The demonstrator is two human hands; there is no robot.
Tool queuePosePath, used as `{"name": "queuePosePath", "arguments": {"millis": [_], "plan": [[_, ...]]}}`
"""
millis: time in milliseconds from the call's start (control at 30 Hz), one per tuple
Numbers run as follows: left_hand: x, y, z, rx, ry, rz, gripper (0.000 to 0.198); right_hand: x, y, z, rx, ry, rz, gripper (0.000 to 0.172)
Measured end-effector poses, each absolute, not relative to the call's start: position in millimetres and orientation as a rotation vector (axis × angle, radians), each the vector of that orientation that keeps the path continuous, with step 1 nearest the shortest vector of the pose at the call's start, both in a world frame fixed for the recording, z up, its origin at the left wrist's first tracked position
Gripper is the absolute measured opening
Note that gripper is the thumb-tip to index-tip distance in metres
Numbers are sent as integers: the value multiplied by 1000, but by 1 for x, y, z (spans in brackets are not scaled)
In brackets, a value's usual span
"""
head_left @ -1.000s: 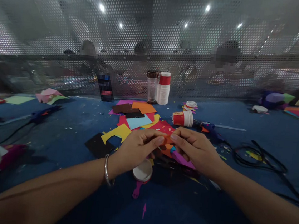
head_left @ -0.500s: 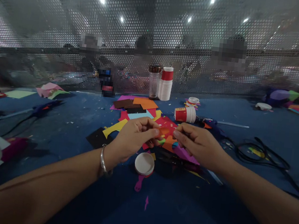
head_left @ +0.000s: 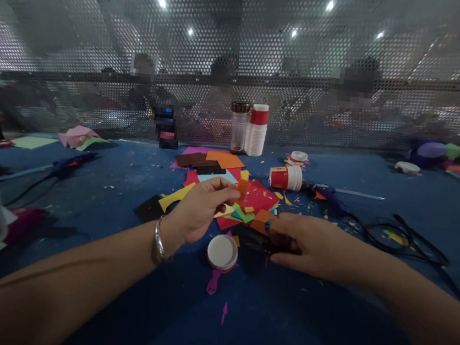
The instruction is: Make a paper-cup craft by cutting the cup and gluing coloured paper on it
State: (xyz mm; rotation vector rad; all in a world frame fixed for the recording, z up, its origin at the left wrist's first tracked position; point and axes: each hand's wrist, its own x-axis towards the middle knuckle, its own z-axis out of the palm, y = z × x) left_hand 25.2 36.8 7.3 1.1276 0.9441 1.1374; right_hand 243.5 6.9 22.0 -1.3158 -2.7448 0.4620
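Observation:
My left hand [head_left: 205, 205] pinches a small orange piece of paper [head_left: 242, 189] between thumb and fingertips, above the paper pile. My right hand [head_left: 309, 239] is low at the pile's right side, fingers and thumb curled round the handle end of dark scissors [head_left: 256, 241]. The scissors are blurred and their handles are mostly hidden by the hand. Between the hands, nearer me, a white paper cup [head_left: 222, 252] stands with its mouth facing up. A purple paper strip [head_left: 212, 282] sticks out from under it toward me.
Coloured paper sheets [head_left: 260, 195] and scraps lie beyond my hands. Behind are a lying red-and-white cup stack [head_left: 285, 177], an upright cup stack [head_left: 257, 134] and a clear bottle [head_left: 238, 132]. Glue guns lie at right [head_left: 329, 197] and left [head_left: 71, 163], with black cable [head_left: 408, 242].
My right hand has left the orange paper and moved down to the scissors. My left hand keeps the orange paper, now held upright and slightly left of before.

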Motion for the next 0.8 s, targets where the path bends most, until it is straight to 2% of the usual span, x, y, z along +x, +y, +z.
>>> {"name": "queuePosePath", "arguments": {"millis": [267,400,500,633,800], "plan": [[25,37,9,1036,927,1112,27,245,6,19,-1276,-2780,418,9],[23,38,9,1056,945,1121,17,245,9,23,-1339,-2628,401,11],[23,38,10,1016,955,1145,12,245,12,25,-1345,-2501,520,13],[24,37,14,913,957,1153,9,245,13,26,-1382,-2251,748,7],[26,38,14,784,938,1165,13,240,10,29,-1375,-1902,1040,18]]}}
